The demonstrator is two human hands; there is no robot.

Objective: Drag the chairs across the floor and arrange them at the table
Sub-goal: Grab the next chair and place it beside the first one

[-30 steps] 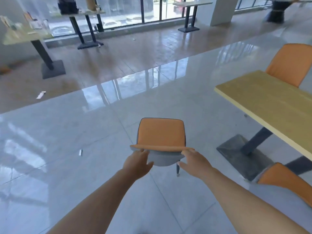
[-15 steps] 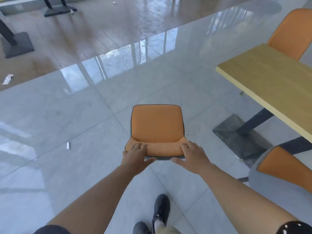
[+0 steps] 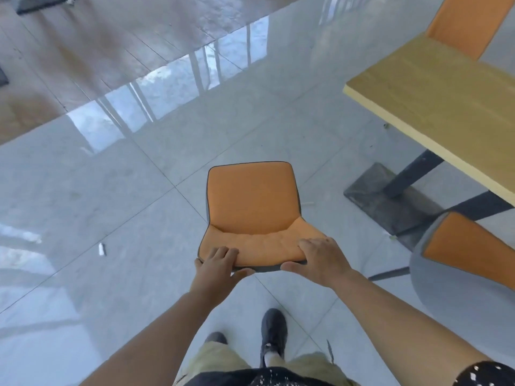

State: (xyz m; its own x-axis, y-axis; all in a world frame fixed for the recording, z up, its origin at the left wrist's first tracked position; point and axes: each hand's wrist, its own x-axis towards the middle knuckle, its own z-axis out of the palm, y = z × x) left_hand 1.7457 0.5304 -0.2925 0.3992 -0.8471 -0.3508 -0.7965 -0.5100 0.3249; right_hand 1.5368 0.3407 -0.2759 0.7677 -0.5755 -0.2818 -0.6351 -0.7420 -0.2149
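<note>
An orange chair (image 3: 252,203) with a grey shell stands on the tiled floor right in front of me, its seat facing away. My left hand (image 3: 218,263) grips the left end of its backrest top, and my right hand (image 3: 323,259) grips the right end. The wooden table (image 3: 434,93) stands to the right on a dark post and a flat base (image 3: 381,201). A second orange chair (image 3: 468,263) sits at the table's near side, at my lower right. A third orange chair (image 3: 465,23) stands at the table's far side.
Glossy grey tiles spread to the left and ahead, turning to brown wood-look flooring (image 3: 97,45) further back. A small white scrap (image 3: 102,249) lies on the floor to the left. My dark shoes (image 3: 274,332) stand just behind the held chair.
My view has tipped downward and the held chair now sits closer under me, with more of its seat showing. Both hands have stayed on the backrest top. My feet have come into view.
</note>
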